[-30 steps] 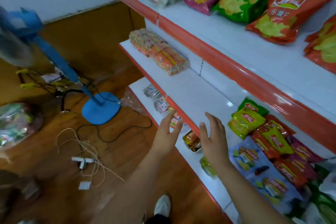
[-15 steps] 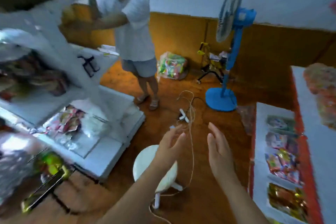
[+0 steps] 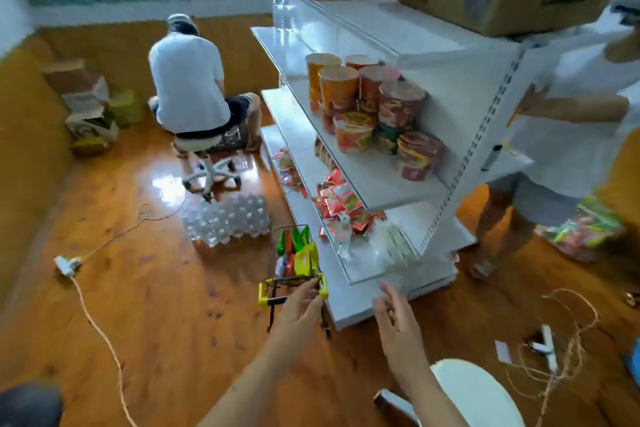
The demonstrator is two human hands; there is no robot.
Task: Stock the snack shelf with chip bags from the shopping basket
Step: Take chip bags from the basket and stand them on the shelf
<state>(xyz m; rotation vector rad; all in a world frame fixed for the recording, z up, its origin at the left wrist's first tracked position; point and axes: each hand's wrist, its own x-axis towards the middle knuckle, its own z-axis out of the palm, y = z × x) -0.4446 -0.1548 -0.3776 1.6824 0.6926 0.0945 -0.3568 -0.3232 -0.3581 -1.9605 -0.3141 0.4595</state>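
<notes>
A small wire shopping basket [image 3: 277, 282] with yellow handle fittings stands on the wooden floor beside a white shelf unit [image 3: 349, 269]. Green, yellow and red chip bags [image 3: 300, 251] stick up out of it. My left hand [image 3: 300, 305] is stretched out right at the basket's near handle, fingers apart, holding nothing. My right hand [image 3: 398, 317] hovers open to the right, in front of the shelf's lowest boards, empty as well. The snack shelf with the chip bags is out of view.
The white shelf unit carries cup noodles [image 3: 367, 104] and red snack packets [image 3: 341, 204]. A pack of water bottles [image 3: 228, 218] lies on the floor behind the basket. One person sits on a stool [image 3: 204, 156]; another stands at right [image 3: 561, 135]. A white stool [image 3: 478, 392] and cables [image 3: 561, 350] are near me.
My view has swung away from the snack shelf, past the fan, round to the basket and noodle shelf. Both empty hands stayed out in front; the left one now reaches the basket.
</notes>
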